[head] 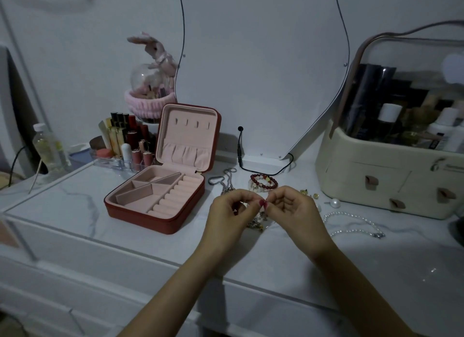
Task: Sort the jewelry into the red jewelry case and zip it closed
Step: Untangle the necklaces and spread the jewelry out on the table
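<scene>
The red jewelry case (140, 215) lies open on the white table, its pink lid upright and its compartments bare. Right of it my left hand (229, 215) and my right hand (295, 211) meet fingertip to fingertip, pinching a small piece of jewelry too tiny to name. Below the hands lies a gold-toned tangle of jewelry (256, 222). Behind them sit a silver chain (226, 181) and a red bead bracelet (263, 182). A pearl necklace (351, 223), a large pearl earring (334, 203) and yellow bead earrings (310, 193) lie to the right.
A cream cosmetics organiser (381, 181) with a clear lid stands at the right. A mirror (263, 73) with a black cable (261, 171) leans on the wall. Lipsticks in a clear rack (125, 145), a bottle (49, 145) and a rabbit dome ornament (150, 85) crowd the back left.
</scene>
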